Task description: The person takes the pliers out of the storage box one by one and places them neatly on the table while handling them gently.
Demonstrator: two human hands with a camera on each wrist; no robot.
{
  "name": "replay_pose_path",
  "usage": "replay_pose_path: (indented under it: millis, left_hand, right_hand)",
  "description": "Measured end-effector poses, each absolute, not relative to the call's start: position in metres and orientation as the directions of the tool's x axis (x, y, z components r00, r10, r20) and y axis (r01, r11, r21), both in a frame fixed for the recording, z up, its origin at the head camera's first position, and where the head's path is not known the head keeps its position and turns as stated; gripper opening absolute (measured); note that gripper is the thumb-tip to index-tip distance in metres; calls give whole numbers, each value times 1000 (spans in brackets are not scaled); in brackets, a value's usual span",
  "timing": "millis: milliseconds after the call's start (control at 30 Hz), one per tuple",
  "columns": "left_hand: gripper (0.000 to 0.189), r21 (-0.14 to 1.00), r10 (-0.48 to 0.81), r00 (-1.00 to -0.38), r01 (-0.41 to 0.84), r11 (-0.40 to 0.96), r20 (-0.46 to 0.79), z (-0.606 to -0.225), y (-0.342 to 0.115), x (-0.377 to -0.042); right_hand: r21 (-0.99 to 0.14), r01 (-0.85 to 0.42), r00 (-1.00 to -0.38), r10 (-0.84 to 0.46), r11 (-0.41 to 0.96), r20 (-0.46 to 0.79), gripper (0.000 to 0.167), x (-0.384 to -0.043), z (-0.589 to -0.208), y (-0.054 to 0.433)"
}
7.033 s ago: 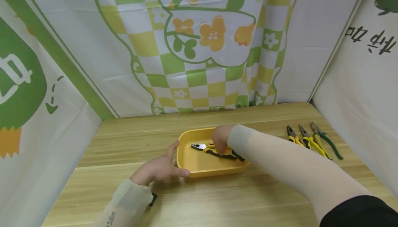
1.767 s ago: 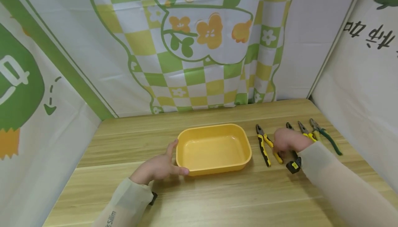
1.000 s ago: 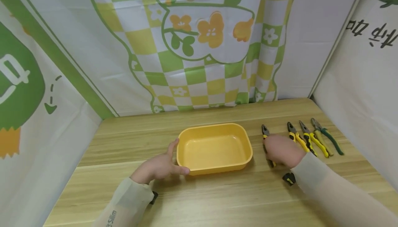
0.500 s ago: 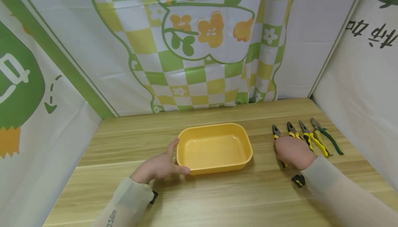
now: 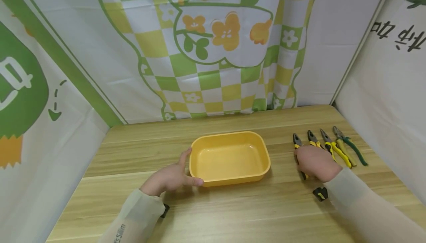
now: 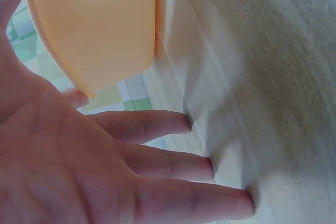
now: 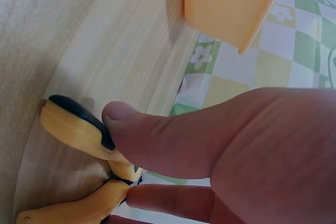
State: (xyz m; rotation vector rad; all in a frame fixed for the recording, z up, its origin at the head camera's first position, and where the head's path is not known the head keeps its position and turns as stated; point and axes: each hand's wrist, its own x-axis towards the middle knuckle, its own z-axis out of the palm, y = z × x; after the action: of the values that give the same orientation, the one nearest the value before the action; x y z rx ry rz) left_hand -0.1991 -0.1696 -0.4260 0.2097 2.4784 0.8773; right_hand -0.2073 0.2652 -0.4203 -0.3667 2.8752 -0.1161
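My left hand (image 5: 168,179) spreads round the near left corner of a yellow plastic tray (image 5: 229,163), thumb and forefinger at its rim. In the left wrist view, the other fingers (image 6: 173,163) stretch straight down to the table. My right hand (image 5: 316,161) pinches a pair of pliers (image 5: 297,139) by the handles, its dark jaws pointing away from me. The right wrist view shows my thumb (image 7: 142,135) against one yellow-and-black handle (image 7: 73,129). Close beside lie yellow-handled combination pliers (image 5: 312,136), partly hidden by my hand.
Further right lie long-nose pliers (image 5: 326,136) with yellow-and-black handles, and pliers with a green handle (image 5: 355,150). All sit on a wooden table (image 5: 139,143). A patterned cloth (image 5: 226,84) hangs along the back edge, with white cloth walls either side.
The pliers seen in the tray are now out on the table. My right hand has slid them rightward, in line with the other pliers. My left hand has stayed at the tray.
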Motion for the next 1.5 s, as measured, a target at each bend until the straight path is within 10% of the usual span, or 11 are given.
replay_pose_path:
  millis: [200,1500]
  left_hand:
    - [133,640,304,-861,-32,768,-408,-427,-170,-199]
    - [135,661,287,-865,-66,747,-411,-425,-169,-200]
  right_hand:
    - [-118,-236,-944,-256,965,-207,35,-210,-422,267]
    - [-81,-257,-951,-267,963,-154,25,-209,-422,265]
